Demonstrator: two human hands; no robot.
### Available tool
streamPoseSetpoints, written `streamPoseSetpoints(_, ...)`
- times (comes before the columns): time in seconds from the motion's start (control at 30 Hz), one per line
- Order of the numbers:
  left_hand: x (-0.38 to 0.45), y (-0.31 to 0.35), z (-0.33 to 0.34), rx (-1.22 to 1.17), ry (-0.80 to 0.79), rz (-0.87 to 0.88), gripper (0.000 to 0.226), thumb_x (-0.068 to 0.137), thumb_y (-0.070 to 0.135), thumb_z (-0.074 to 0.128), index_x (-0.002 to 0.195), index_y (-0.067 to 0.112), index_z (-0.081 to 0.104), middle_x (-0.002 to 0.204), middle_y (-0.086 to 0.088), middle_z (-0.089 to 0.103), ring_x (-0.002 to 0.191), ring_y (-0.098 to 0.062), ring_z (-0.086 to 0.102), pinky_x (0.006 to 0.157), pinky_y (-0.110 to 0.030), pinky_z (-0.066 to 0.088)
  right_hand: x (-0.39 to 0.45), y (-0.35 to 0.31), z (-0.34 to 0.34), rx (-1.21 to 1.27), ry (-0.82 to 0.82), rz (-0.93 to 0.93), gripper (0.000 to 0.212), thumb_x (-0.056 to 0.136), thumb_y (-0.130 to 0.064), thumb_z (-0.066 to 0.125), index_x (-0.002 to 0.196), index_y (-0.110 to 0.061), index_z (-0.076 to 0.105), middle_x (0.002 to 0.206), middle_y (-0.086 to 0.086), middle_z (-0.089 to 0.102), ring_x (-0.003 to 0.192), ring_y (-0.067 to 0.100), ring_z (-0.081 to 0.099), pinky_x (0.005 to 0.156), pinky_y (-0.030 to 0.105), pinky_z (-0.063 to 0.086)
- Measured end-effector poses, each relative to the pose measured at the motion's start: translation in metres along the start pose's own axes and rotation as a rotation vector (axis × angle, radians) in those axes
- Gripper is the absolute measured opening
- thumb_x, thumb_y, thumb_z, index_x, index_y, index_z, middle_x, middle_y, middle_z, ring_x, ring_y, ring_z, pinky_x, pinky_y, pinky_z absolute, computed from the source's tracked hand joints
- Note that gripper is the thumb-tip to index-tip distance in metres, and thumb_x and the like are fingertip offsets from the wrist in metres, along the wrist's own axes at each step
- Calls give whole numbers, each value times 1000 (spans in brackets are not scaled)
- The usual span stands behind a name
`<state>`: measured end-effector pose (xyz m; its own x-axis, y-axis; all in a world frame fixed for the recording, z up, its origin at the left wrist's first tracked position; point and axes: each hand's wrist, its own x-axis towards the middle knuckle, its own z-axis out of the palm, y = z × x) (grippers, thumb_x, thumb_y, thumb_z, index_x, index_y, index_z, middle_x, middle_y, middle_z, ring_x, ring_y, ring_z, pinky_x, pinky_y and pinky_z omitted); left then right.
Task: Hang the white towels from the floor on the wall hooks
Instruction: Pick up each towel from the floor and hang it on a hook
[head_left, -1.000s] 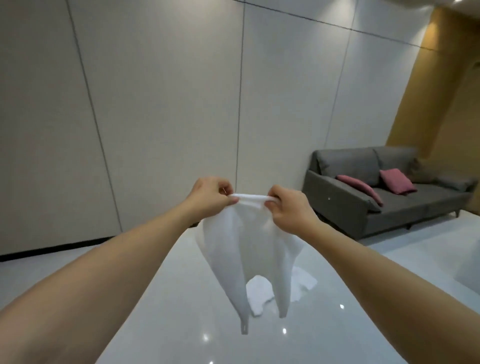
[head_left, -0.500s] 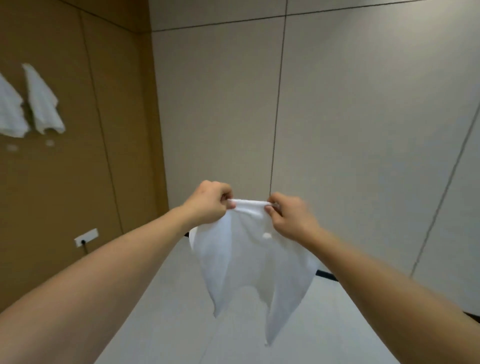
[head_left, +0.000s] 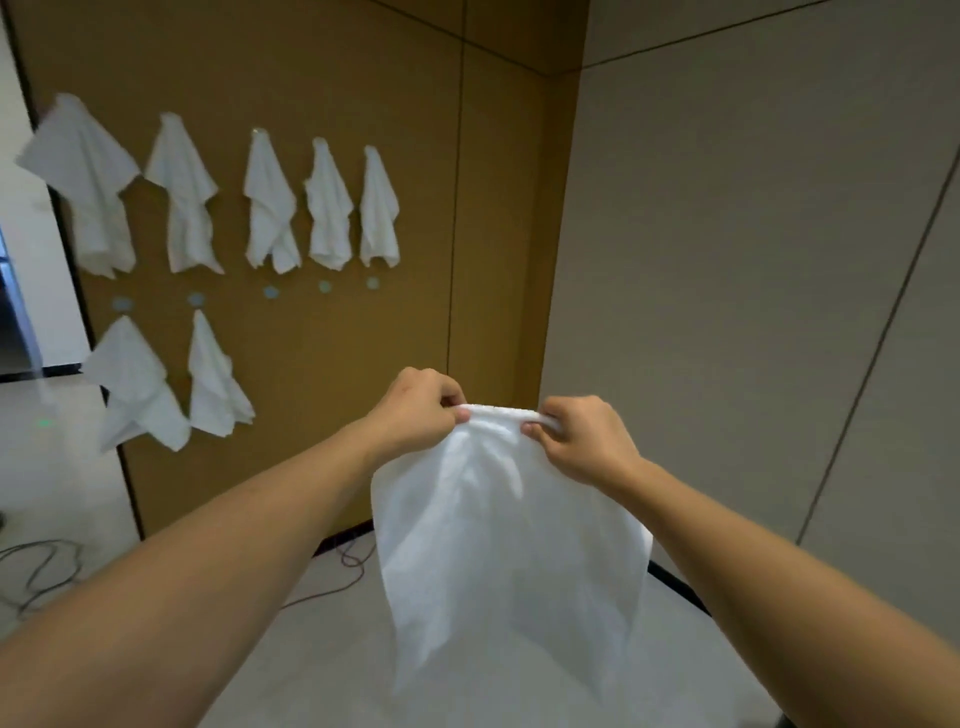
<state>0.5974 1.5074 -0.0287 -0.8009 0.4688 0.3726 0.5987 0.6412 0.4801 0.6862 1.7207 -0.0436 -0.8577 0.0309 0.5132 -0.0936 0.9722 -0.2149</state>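
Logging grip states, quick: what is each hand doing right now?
Left hand: pinches the towel by its top edge.
Right hand: pinches the same edge.

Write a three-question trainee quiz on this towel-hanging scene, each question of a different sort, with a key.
1. True or false: the white towel is held by one hand only.
2. How many towels hang in the upper row on the brown wall panel?
A. three B. five C. seven
3. Fill in: in the lower row, ____ towels hang, and three round hooks to their right are bare.

Key
1. False: the left hand and right hand each have a grip on its top edge.
2. B
3. two
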Motion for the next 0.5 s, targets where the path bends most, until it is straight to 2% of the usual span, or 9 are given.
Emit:
streamPoseSetpoints(0.13, 56, -79, -28, 46, 28, -71, 17, 87, 38, 66, 71, 32, 65, 76, 9, 62, 77, -7, 57, 68, -28, 47, 94, -27, 59, 36, -40, -39, 26, 92, -46, 59, 76, -26, 61, 69, -9, 59, 64, 10, 54, 54, 27, 40)
streamPoseSetpoints(0.3, 114, -173, -65, 143, -5, -109, 7, 85, 34, 70, 81, 28, 69, 83, 8, 64, 79, -9, 59, 72, -31, 52, 194, -60, 130, 115, -42, -89, 40, 91, -48, 61, 60, -32, 41, 59, -13, 49, 56, 4, 47, 47, 21, 25)
streamPoseSetpoints(0.4, 139, -224, -74, 221, -1, -161, 13, 91, 31, 63, 79, 29, 61, 84, 5, 61, 78, -13, 59, 72, -37, 54, 245, -78, 175, 134, -84, -146, 33, 91, -52, 59, 66, -34, 47, 62, -14, 53, 58, 5, 51, 49, 19, 34)
streamPoseSetpoints(0.5, 168, -271, -80, 283, 75, -224, 26, 96, 31, 54, 71, 31, 47, 81, 4, 56, 76, -15, 56, 66, -33, 48, 300, -90, 219, 119, -71, -239, 31, 92, -54, 54, 75, -27, 57, 65, -12, 55, 59, 8, 53, 53, 25, 44)
